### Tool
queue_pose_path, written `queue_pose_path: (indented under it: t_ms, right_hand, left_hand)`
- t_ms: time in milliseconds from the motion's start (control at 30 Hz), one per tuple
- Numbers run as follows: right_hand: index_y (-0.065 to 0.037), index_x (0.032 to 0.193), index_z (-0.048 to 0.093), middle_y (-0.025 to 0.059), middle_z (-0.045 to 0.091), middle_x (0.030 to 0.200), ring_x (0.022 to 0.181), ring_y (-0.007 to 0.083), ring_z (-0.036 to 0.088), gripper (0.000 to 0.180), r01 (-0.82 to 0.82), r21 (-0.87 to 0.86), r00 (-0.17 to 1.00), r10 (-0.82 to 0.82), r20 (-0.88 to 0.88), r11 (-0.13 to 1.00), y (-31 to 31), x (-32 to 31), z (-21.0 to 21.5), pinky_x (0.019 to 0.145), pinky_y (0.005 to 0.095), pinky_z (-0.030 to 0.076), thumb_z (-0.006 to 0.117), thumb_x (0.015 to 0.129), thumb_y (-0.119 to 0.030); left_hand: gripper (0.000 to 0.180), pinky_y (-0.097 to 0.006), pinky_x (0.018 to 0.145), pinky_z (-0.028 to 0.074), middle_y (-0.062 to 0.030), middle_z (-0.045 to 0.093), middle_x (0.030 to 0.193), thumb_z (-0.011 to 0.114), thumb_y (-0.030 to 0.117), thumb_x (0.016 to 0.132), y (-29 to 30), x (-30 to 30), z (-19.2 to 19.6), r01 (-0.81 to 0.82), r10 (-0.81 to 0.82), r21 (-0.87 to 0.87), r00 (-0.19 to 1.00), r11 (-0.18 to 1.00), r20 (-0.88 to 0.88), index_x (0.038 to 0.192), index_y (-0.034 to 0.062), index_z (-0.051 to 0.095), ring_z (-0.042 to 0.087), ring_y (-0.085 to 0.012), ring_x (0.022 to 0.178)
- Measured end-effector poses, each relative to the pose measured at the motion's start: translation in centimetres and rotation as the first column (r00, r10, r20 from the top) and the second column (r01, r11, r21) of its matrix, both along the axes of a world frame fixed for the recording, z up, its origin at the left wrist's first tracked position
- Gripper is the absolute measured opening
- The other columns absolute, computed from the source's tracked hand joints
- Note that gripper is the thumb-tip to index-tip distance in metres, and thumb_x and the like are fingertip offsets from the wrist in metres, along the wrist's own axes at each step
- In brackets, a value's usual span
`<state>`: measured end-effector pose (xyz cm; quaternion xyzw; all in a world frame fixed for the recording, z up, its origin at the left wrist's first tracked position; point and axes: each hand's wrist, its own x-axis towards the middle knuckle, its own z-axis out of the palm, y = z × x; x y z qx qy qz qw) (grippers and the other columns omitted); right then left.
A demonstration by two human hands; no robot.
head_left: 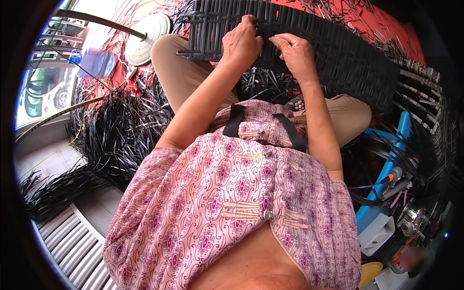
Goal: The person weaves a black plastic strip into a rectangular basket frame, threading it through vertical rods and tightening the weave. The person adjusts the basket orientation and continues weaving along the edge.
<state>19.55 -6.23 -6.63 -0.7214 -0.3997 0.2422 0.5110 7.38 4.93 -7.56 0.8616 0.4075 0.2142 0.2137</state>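
A long black woven panel (pixel 357 67) of flat strips over ribs lies across my lap, slanting down to the right. Against its left part, my left hand (pixel 241 43) is closed, knuckles up; what its fingers hold is hidden against the dark weave. My right hand (pixel 296 54) is just to the right of it, thumb and forefinger pinched together at the panel's face on what looks like a thin black strip. The two hands are close but apart. Bare rib ends (pixel 193 36) show at the panel's left end.
Loose black strips (pixel 125 116) lie heaped at the left. A round white stand base (pixel 147 38) and a clear blue-tinted container (pixel 96 63) are at the far left. On the right are a blue frame (pixel 386 169), a white box (pixel 378 234) and stacked woven pieces (pixel 420 92).
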Motion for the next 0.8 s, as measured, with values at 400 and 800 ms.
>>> queue_pose_path:
  t_ms: [400,800]
  right_hand:
    - [-0.003,0.1,0.076,0.0195,0.073,0.089,0.084,0.0328,0.074,0.023,0.016,-0.007,0.989,-0.015,0.148,1.0,-0.1,-1.1,-1.0,0.076,0.0391,0.057,0.073,0.088,-0.021]
    - [-0.005,0.085,0.077,0.0158,0.073,0.087,0.086,0.0322,0.072,0.019,0.063,0.186,0.98,-0.095,0.172,0.981,1.2,1.0,-2.8,0.081,0.0423,0.056,0.072,0.08,-0.022]
  left_hand:
    - [0.046,-0.046,0.081,0.054,-0.0144,0.071,0.098,0.067,0.014,0.082,-1.6,-1.1,-0.5,-0.062,0.065,-0.03,0.988,0.998,0.141,0.126,0.0049,0.054,0.069,-0.0349,0.091]
    - [0.054,-0.043,0.074,0.054,-0.0062,0.071,0.087,0.072,0.017,0.086,-0.5,0.6,-1.0,-0.076,0.067,0.089,0.993,0.993,0.096,0.136,0.0142,0.052,0.071,-0.0289,0.083]
